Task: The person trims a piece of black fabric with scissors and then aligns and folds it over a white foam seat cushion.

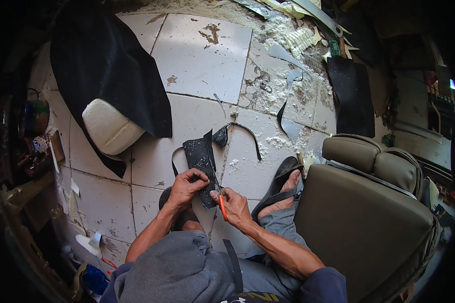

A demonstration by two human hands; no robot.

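My left hand is closed, its thumb and fingers pinching the edge of a black strip of fabric or vinyl flecked with white crumbs. In my right hand is a pair of scissors with orange handles. Their narrow blades point up along the strip's right edge, partly hidden by my fingers. A thin offcut curls out from the strip's left side. Just beyond lies another curled black offcut on the tiles.
A large black sheet lies at the left with a cream foam block on it. At the right stands a brown padded seat. Foam crumbs, grey scraps and a dark rectangular sheet lie on the far right floor.
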